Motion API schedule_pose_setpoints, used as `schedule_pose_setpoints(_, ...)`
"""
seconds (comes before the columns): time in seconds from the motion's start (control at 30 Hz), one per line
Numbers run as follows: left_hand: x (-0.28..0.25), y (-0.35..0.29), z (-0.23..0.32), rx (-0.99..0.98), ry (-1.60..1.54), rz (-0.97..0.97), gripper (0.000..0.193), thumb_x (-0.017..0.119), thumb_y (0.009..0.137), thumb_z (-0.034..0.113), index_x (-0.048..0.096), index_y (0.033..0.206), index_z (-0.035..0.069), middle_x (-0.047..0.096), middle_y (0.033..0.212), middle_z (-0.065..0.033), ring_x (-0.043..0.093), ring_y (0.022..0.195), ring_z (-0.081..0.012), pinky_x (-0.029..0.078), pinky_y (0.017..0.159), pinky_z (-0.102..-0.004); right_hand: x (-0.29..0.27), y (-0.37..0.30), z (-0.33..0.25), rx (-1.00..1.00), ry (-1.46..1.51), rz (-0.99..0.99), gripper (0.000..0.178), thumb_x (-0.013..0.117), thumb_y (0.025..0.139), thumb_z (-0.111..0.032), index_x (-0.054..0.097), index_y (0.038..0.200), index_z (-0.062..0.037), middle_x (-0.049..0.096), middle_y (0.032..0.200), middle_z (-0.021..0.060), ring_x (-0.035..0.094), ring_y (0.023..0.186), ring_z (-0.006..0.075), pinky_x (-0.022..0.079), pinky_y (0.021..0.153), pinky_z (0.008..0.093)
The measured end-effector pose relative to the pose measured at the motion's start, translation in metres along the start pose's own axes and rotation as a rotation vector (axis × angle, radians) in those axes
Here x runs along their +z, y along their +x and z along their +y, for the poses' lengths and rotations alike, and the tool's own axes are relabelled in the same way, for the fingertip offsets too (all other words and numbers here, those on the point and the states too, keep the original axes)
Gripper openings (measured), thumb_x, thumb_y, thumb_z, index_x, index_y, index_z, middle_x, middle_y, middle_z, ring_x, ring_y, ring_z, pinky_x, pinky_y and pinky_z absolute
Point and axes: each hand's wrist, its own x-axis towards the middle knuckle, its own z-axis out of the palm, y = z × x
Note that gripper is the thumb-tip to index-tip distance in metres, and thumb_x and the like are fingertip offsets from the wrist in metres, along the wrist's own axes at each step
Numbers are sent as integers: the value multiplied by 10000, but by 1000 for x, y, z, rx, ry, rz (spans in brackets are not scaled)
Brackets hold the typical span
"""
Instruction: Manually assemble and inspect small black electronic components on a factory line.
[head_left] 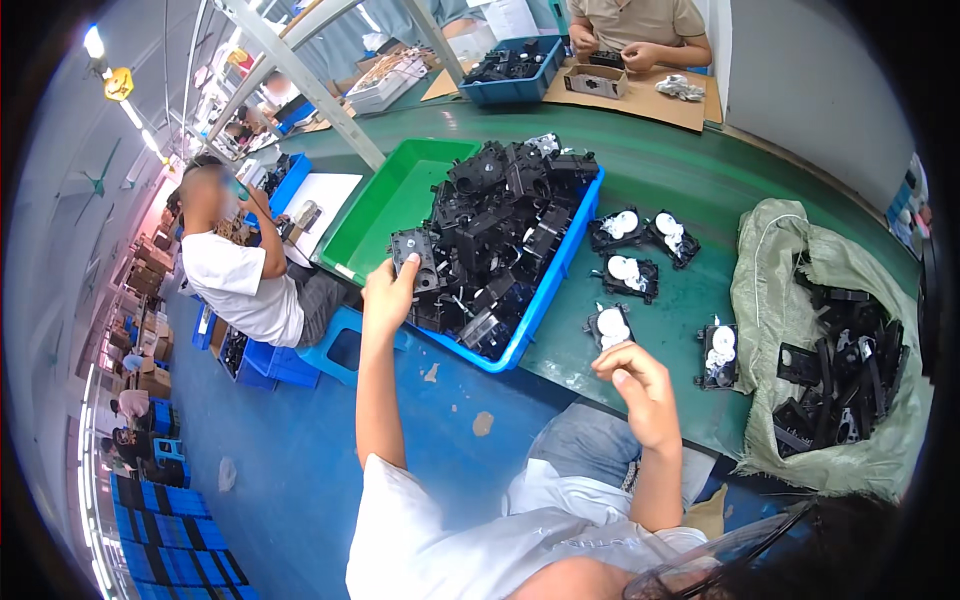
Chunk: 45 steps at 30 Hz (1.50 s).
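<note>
My left hand (pixel 388 297) grips a flat black plastic housing (pixel 414 252) at the left edge of a heaped blue bin (pixel 522 345), thumb on top. The bin is piled with similar black plastic parts (pixel 495 225). My right hand (pixel 648 400) hovers at the near table edge with fingers loosely bent and thumb apart, nothing visible in it. Just beyond its fingertips lies a black housing with white gears (pixel 610 325). Several more such geared housings (pixel 628 272) lie on the green table, one (pixel 718 354) farther right.
A green bin (pixel 350 235) stands beside the blue one. At the right, an open woven sack (pixel 765 290) holds black parts. Across the table, a co-worker's hands (pixel 640 57) work near a small carton (pixel 596 82) and a blue bin (pixel 545 80). Another person (pixel 240 270) sits at the left.
</note>
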Motion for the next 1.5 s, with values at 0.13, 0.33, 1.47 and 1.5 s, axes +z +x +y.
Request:
schedule_pose_setpoints(0.13, 13, 6, -31, 215, 380, 206, 532, 501, 932, 478, 664, 894, -27, 684, 880, -142, 624, 733, -318, 511, 761, -391, 7, 0, -1, 19, 42, 24, 270, 489, 833, -56, 590, 1074, 12, 597, 1146, 134, 568, 951, 217, 457, 863, 325)
schedule_pose_setpoints(0.33, -3, 25, -44, 15, 81, -18, 526, 538, 915, 479, 661, 953, -31, 680, 948, -177, 643, 781, -386, 517, 778, -424, 30, 10, 3, 113, 199, 116, 420, 488, 832, -44, 540, 1245, 16, 559, 1281, 160, 562, 1073, 246, 455, 930, 355)
schedule_pose_setpoints(1.47, -100, -5, -370, -511, -636, 439, 199, 563, 802, 124, 605, 910, -37, 610, 741, -154, 559, 529, -215, 417, 414, -305, 69, 145, 91, 238, -200, 312, 580, 391, 1016, -316, 297, 1499, -10, 423, 1484, 207, 440, 1346, 333, 357, 1093, 372)
schedule_pose_setpoints(1.5, -106, -22, -362, -505, -653, 486, 194, 562, 799, 124, 608, 900, -35, 610, 737, -152, 555, 522, -210, 414, 410, -300, 71, 150, 90, 244, -187, 303, 572, 389, 1023, -328, 307, 1501, -24, 444, 1474, 192, 456, 1337, 314, 366, 1085, 358)
